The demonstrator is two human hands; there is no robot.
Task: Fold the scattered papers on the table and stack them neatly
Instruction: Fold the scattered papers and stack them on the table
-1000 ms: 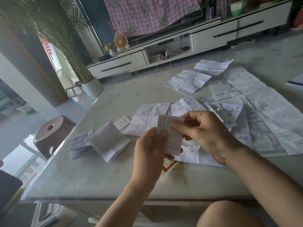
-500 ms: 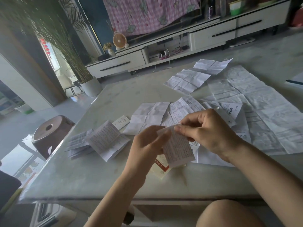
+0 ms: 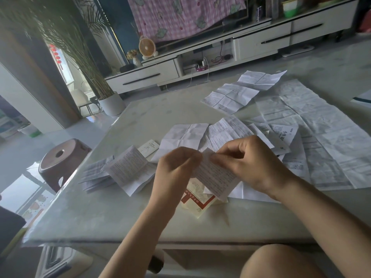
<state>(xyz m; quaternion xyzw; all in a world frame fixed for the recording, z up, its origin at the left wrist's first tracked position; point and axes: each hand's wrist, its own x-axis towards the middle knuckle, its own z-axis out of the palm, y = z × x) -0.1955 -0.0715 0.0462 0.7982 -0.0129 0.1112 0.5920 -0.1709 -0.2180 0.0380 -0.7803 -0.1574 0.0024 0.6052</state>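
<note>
My left hand and right hand pinch the upper edge of a small printed paper, fingertips closed on it; the paper hangs tilted below the grip, over the table. Beneath it lies a red-bordered leaflet. Folded papers lie to the left, unfolded sheets to the right.

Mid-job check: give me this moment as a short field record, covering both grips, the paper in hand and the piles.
slip: printed, held above the table, tilted
left grip: pinches the slip's upper edge
right grip: pinches the same edge, beside the left
folded pile: on the table, left of both grips
open sheets: several, largest at far right
</note>
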